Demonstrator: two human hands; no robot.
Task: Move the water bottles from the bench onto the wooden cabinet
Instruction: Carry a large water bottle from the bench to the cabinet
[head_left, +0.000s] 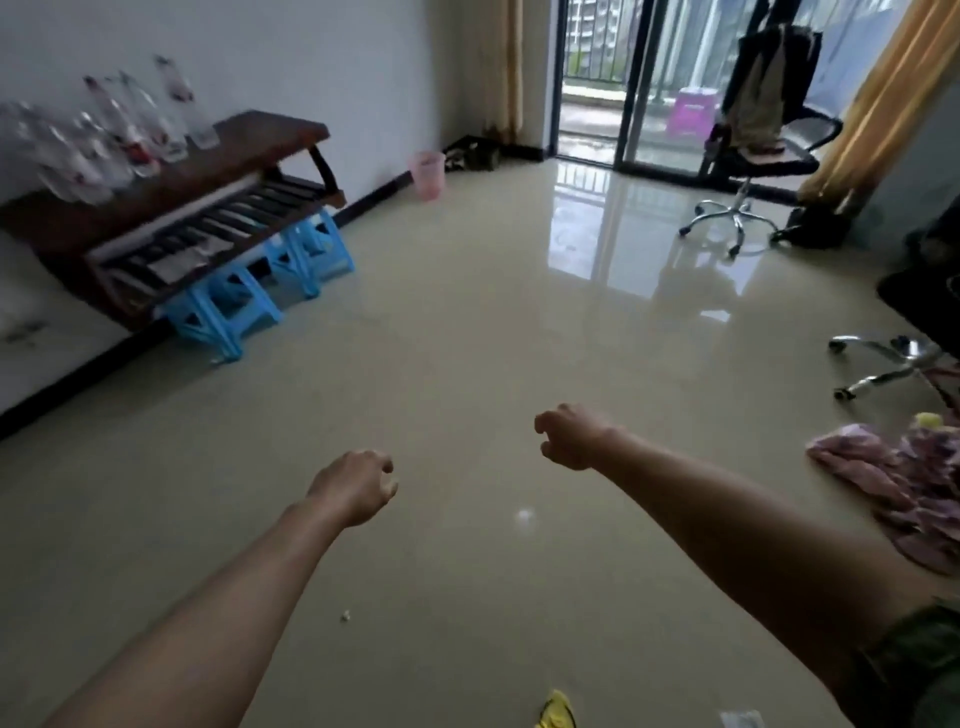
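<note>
- The tiled floor (467, 322) fills most of the frame and is open between me and the furniture; a purple cloth (893, 493) lies at the right edge and a yellow scrap (556, 714) at the bottom, both off my likely line of travel.
- The dark wooden piece (171, 197) stands against the wall in the upper left of the frame, raised on blue plastic stools (260, 291). I cannot tell from this view whether it is the bench or the cabinet named in the task; no second candidate is visible.
- The water bottles (104, 140) stand clustered on its top at the far upper left, blurred, so I cannot count them or see which are capped or full.
- My left hand (356, 486) is in the lower centre, my right hand (571, 439) slightly higher and to the right. They are well apart, fingers loosely curled, holding nothing.
- Judgement: the step in hand is the approach to the bottles, with no grasp begun.
- Recommendation: turn towards the upper left and close in until the bottles are in easy reach.
- Recommendation: open the fingers before arrival, take outer bottles first, one per hand, gripping the body rather than the neck.
- Risk: the cluster is tight; reaching past one bottle for another could topple its neighbours.
</note>
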